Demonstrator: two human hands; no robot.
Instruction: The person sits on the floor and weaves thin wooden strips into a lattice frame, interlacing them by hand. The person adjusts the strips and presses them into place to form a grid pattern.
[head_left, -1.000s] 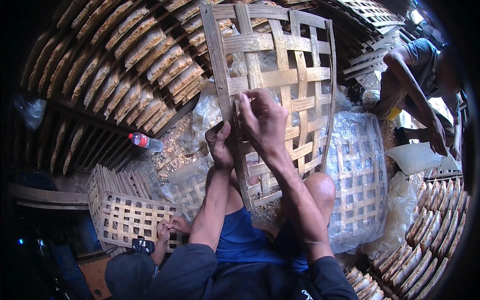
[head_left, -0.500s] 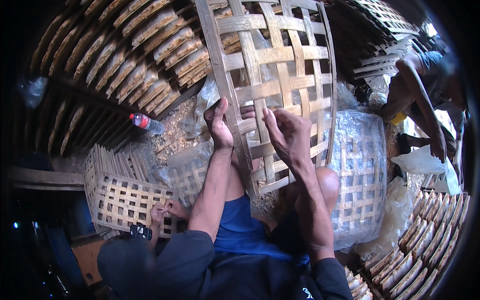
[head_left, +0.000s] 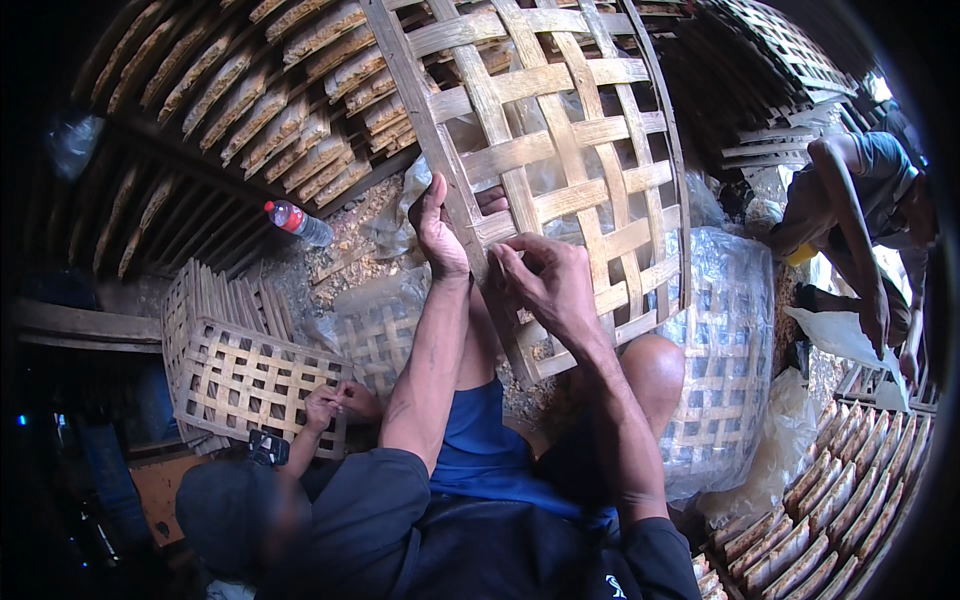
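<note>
A woven bamboo tray (head_left: 560, 205) with a wooden rim stands tilted above my lap. My left hand (head_left: 441, 240) is closed around its left rim, thumb on the outer side and fingertips showing behind the lattice. In front of the lower left part of the tray, my right hand (head_left: 555, 290) has its fingers pinched together by the rim. What lies between those fingertips is too small or hidden to tell. Under the tray's lower end are my knees and blue shorts (head_left: 470, 450).
Racks of filled trays (head_left: 270, 110) rise at upper left. A red-capped bottle (head_left: 300, 222) lies on the littered ground. Plastic-wrapped trays (head_left: 715, 360) stand at right, near a crouching person (head_left: 850, 190) with a plastic sheet. Another person works by stacked woven trays (head_left: 255, 385) at left.
The tray has tilted further, its top going left. My right hand has moved left and down from the lattice to the left rim. My left hand keeps its hold.
</note>
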